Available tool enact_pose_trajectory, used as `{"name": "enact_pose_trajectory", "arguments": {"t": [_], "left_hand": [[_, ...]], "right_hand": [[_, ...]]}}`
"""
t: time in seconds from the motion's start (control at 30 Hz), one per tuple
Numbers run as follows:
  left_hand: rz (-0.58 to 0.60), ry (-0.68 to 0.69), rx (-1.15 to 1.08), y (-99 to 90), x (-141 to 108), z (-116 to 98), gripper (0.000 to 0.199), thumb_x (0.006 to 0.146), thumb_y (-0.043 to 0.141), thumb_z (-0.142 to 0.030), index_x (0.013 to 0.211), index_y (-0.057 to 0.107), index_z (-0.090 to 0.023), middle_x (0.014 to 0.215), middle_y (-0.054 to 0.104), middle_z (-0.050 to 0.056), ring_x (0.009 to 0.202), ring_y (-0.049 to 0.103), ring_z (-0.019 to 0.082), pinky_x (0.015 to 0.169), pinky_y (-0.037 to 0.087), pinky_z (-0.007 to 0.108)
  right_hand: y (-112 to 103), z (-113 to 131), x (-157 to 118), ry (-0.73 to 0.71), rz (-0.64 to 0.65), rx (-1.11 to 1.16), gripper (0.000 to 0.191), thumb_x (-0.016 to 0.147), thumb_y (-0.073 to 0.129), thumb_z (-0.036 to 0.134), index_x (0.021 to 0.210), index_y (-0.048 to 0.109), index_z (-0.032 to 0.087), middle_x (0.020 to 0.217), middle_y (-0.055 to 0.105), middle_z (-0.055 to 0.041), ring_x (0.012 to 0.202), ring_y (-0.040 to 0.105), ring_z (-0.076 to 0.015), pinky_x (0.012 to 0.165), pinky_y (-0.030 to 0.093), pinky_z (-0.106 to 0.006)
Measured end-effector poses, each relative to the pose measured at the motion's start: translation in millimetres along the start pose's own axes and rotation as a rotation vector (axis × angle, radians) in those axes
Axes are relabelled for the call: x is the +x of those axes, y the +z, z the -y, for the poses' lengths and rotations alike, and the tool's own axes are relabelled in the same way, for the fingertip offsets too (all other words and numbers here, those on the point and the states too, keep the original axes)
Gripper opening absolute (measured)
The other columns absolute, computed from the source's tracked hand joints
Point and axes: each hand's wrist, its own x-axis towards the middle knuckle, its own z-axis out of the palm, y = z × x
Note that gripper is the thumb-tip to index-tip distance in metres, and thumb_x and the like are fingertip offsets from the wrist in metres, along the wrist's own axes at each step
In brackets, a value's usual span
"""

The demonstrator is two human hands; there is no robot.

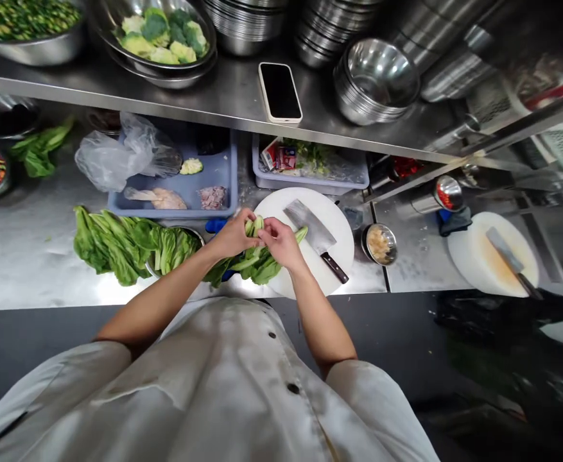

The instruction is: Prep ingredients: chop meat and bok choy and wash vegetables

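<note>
My left hand (237,235) is closed on a pale green stem end of the leafy greens (264,266), at the left side of a round white cutting board (341,224). Pressed to the same stem, the fingers of my right hand (281,242) are bent and closed. Leaves hang below both hands over the board's edge. On the board lies a cleaver (312,228), its dark handle toward the lower right. Left of my hands, a pile of bok choy (122,244) spreads over the steel counter and a metal bowl. A blue item shows partly behind my left hand.
Behind the board stand a blue-grey tray (233,186) with a chicken leg (158,197) and a bin (310,186) with packets. On the shelf above are a phone (280,93) and metal bowls (377,80). A small bowl (380,244) and a second board (474,256) with a knife are to the right.
</note>
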Motion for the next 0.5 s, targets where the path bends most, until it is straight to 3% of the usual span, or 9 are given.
{"name": "enact_pose_trajectory", "arguments": {"t": [0.2, 0.3, 0.4, 0.47, 0.5], "left_hand": [[0.294, -0.004, -0.027, 9.6, 5, -2, 0.041, 0.076, 0.076, -0.049, 0.104, 0.066, -0.02, 0.09, 0.067, -0.001, 0.084, 0.061, 0.02, 0.078, 0.048, 0.03], [0.37, -0.049, -0.007, 5.2, 8, 5, 0.037, 0.073, 0.08, -0.044, 0.101, 0.074, -0.022, 0.094, 0.074, 0.002, 0.088, 0.066, 0.022, 0.08, 0.05, 0.03], [0.431, -0.134, -0.146, -4.4, 5, 13, 0.039, 0.067, 0.087, -0.039, 0.1, 0.078, -0.02, 0.088, 0.076, 0.003, 0.079, 0.068, 0.021, 0.073, 0.052, 0.029], [0.442, -0.195, -0.305, -11.7, -1, 14, 0.041, 0.067, 0.089, -0.036, 0.103, 0.078, -0.018, 0.081, 0.074, 0.004, 0.069, 0.066, 0.018, 0.066, 0.051, 0.028], [0.427, -0.214, -0.394, -14.5, -4, 13, 0.042, 0.068, 0.089, -0.035, 0.105, 0.078, -0.017, 0.08, 0.074, 0.004, 0.066, 0.065, 0.017, 0.064, 0.05, 0.027]], "right_hand": [[-36, -27, 3, 0.134, 0.242, 0.083, 0.031, 0.09, 0.066, 0.051, 0.082, 0.054, 0.024, 0.067, 0.051, 0.0024, 0.063, 0.045, -0.0152, 0.056, 0.035, -0.028], [-55, -39, 14, 0.2, 0.513, 0.086, 0.032, 0.081, 0.076, 0.05, 0.075, 0.059, 0.023, 0.063, 0.053, 0.0025, 0.058, 0.044, -0.0132, 0.052, 0.031, -0.027], [-95, -47, 52, 0.214, 0.778, 0.046, 0.032, 0.07, 0.083, 0.046, 0.074, 0.068, 0.019, 0.062, 0.058, 0.0035, 0.054, 0.047, -0.0106, 0.049, 0.033, -0.024], [-136, -53, 97, 0.144, 0.693, 0.07, 0.036, 0.066, 0.087, 0.047, 0.077, 0.071, 0.016, 0.064, 0.063, 0.003, 0.053, 0.049, -0.0097, 0.049, 0.039, -0.023], [-158, -56, 123, 0.076, 0.527, 0.109, 0.04, 0.067, 0.087, 0.051, 0.079, 0.071, 0.016, 0.064, 0.064, 0.0028, 0.05, 0.048, -0.0092, 0.049, 0.041, -0.024]]}}
